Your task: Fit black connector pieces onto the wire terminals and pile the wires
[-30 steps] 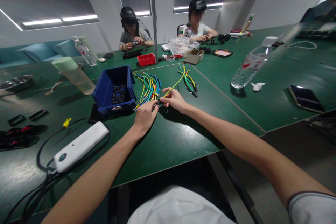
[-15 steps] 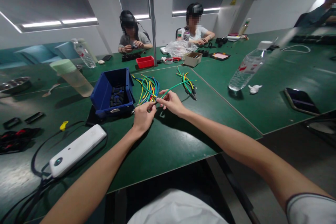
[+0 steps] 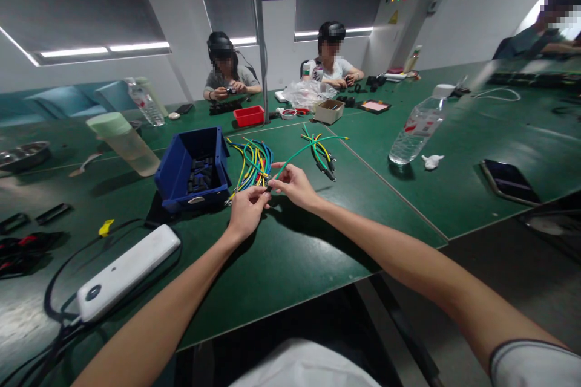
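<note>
On green table (image 3: 318,242), beside blue bin (image 3: 193,169): green wire (image 3: 302,151) pinched at near end by left hand (image 3: 245,211) and right hand (image 3: 295,184). Judged light, limp; best gripped near terminal end.

We see a green wire (image 3: 305,150) running from our right hand (image 3: 294,185), its sheath one plain colour. Beside our left hand (image 3: 245,213) lies a bundle of wires (image 3: 252,163) in yellow, green, blue and a little red. A smaller bunch of wires (image 3: 320,151) mixes green and yellow with black ends. The table (image 3: 290,254) is dark green with a pale seam line. The bin (image 3: 192,168) is deep blue and holds black parts (image 3: 201,172). A small tray (image 3: 249,115) further back is bright red. The power bank (image 3: 122,271) is white, its cables black. The bottle (image 3: 416,127) is clear with a white cap and a red-marked label.
</note>
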Tool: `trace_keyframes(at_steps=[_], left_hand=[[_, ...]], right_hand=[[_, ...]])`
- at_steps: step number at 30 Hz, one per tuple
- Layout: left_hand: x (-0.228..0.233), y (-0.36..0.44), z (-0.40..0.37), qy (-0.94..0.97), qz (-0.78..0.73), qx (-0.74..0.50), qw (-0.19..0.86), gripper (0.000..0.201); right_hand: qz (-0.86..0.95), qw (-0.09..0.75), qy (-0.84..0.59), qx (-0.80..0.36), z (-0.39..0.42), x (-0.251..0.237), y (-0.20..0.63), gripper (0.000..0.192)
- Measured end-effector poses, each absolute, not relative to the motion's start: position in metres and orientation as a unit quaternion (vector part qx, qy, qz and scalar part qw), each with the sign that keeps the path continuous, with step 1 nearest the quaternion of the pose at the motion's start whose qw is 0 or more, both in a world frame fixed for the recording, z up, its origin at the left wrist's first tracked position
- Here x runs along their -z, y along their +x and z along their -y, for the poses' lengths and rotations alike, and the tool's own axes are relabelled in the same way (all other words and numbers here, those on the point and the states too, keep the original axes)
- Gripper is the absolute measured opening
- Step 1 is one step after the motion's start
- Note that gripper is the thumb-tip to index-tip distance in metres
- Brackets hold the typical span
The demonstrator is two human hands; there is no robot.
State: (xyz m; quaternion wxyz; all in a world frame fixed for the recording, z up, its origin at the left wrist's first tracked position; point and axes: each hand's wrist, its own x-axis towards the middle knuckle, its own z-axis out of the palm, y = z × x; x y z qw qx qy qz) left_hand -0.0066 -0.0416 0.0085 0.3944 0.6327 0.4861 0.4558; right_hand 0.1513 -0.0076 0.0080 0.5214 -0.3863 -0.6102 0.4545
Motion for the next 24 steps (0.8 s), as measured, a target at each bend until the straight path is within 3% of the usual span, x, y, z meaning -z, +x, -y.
trace_keyframes(at_steps=[6, 24], left_hand=[[-0.004, -0.008, 0.04, 0.628, -0.478, -0.45, 0.417, 0.035], [0.005, -0.005, 0.043, 0.648, -0.438, -0.467, 0.411, 0.038]], right_hand=[[0.58, 0.548, -0.377, -0.47, 0.011, -0.012, 0.149, 0.061], [0.604, 0.499, -0.368, -0.5, 0.002, -0.014, 0.161, 0.072]])
